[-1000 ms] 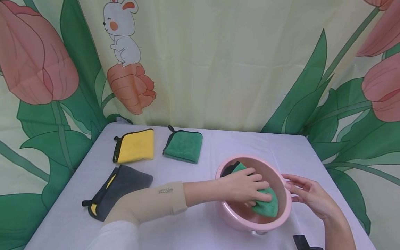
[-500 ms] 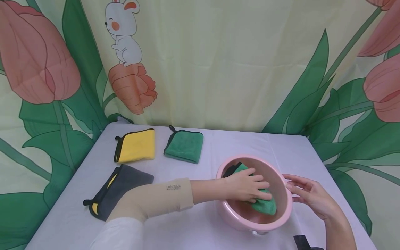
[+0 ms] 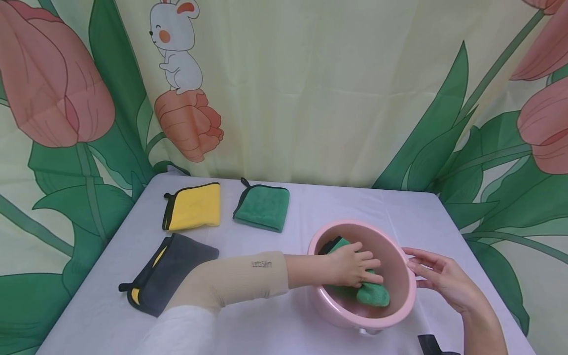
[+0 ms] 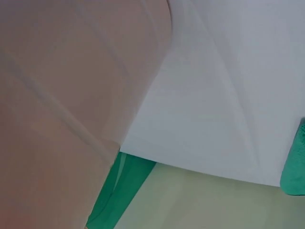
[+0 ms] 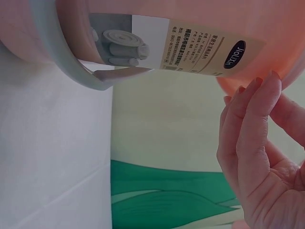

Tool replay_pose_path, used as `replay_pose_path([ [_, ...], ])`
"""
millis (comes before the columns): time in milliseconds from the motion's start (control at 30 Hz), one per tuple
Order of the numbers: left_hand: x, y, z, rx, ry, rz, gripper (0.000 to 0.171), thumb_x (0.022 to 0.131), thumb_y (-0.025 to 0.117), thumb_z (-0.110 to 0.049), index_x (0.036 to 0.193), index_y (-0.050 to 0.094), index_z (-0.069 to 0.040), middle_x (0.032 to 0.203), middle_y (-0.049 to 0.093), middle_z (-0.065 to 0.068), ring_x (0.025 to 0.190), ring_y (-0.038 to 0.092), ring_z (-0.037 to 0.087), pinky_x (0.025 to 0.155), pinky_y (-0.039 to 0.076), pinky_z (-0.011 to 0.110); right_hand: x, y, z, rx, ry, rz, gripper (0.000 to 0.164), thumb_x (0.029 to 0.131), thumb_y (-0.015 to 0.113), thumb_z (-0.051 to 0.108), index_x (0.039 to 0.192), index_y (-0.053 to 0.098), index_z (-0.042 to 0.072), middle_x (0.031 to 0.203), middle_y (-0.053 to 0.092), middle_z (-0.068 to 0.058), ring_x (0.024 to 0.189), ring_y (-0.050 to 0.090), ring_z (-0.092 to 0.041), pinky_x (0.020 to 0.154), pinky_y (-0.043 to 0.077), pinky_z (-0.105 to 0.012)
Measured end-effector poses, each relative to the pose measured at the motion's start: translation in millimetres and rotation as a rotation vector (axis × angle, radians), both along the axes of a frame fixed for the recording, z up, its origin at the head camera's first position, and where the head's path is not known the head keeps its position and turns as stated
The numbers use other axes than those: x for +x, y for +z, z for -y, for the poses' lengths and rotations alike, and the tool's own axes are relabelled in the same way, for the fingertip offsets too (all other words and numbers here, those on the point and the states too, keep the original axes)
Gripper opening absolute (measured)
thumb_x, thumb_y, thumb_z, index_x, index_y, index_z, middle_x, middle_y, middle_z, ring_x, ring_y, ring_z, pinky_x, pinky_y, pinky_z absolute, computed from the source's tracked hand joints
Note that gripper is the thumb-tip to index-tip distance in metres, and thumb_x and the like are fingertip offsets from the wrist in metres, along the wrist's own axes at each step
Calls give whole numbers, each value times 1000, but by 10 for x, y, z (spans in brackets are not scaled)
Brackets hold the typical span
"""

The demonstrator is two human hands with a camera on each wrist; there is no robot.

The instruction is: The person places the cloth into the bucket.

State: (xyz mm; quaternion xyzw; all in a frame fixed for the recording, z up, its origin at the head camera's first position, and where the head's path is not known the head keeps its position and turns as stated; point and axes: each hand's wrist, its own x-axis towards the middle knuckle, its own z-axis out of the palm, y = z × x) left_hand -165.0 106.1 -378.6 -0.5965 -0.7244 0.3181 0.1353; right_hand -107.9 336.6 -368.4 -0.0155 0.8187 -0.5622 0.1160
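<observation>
Inside a round pink bucket (image 3: 377, 323) on the right of the table, my left hand (image 3: 355, 266) grips a green cloth (image 3: 373, 294) with dark edging. Bunched folds of that cloth show past the fingers; the palm side is hidden. My right hand (image 3: 443, 276) holds the bucket's right rim, thumb near the top edge and fingers bent against the outer wall. In the right wrist view, fingertips meet the pink wall beside a printed label (image 5: 190, 45). The left wrist view shows the bucket's outer wall (image 4: 71, 95) but not the left hand.
To the left lie a folded yellow cloth (image 3: 197, 207), a folded green cloth (image 3: 263, 207) and a dark grey cloth (image 3: 186, 261) with yellow lining. A black strap (image 3: 430, 344) sits at the front right edge. A printed curtain (image 3: 288, 88) hangs behind the table.
The left forearm has shifted right. The green cloth in the bucket is pressed into a smaller bunch under the left hand. The right hand has kept its place at the rim.
</observation>
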Motion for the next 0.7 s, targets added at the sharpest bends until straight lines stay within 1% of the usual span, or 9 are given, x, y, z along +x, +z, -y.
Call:
replay_pose_path([
  [167,11,-21,-46,-104,82,16,50,91,22,-59,138,9,-47,140,23,-15,119,29,5,90,28,24,1,10,10,7,-6,11,31,93,48,12,122,56,20,99,61,17,86,61,-6,68,53,-30],
  [333,18,-41,-79,-187,150,49,53,90,19,-62,139,1,-50,145,15,-17,126,21,3,94,26,23,2,4,2,0,-2,7,31,94,48,11,119,57,26,98,61,16,86,61,-6,68,53,-30],
  [400,21,-42,-82,-213,172,69,54,90,18,-62,139,-1,-51,146,12,-18,128,18,2,96,24,22,1,1,-1,0,-2,2,31,93,48,10,119,56,25,99,61,18,86,61,-6,68,53,-30],
  [533,23,-42,-84,-239,198,108,55,89,19,-63,139,-2,-51,147,10,-19,130,15,1,98,22,22,-3,11,6,14,-13,12,30,93,49,13,122,55,20,99,60,19,86,61,-5,69,53,-30],
  [700,30,-39,-75,-243,213,145,56,89,21,-64,139,0,-51,146,11,-19,129,16,1,98,22,21,2,23,37,30,-33,41,29,93,51,17,120,56,24,96,62,14,85,61,-7,69,53,-31],
])
